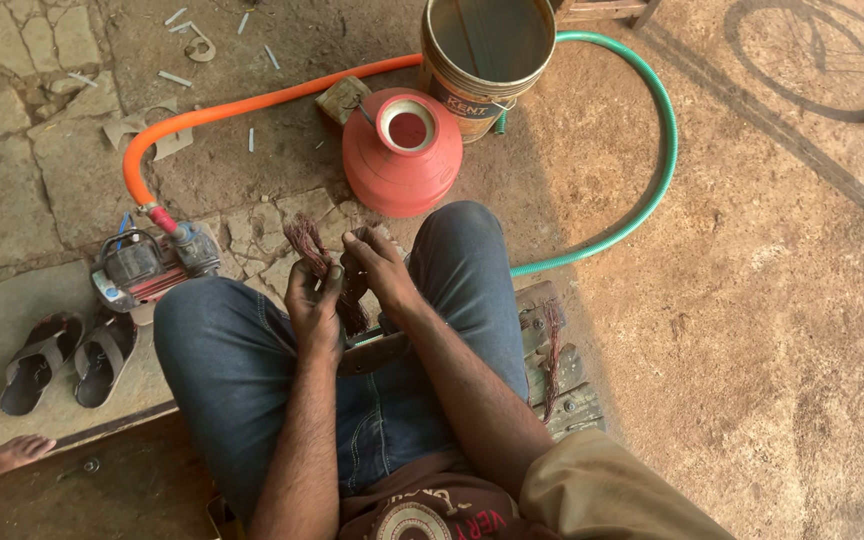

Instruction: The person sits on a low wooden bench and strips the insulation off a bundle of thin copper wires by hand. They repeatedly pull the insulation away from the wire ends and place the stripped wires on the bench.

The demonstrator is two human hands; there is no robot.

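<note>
Sandals (pixel 57 358) and a small pump (pixel 147 265) on the far left, then both hands between the knees – left hand (pixel 314 305) and right hand (pixel 380 265) each closed around a reddish wire bundle (pixel 307 240). Red pot (pixel 402 150) and bucket (pixel 487 50) just beyond.

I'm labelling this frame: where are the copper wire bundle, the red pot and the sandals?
copper wire bundle (pixel 306 240), head view, frayed upper end.
red pot (pixel 399 170), head view, its side wall.
sandals (pixel 102 358), head view, strap of the right one.
</note>
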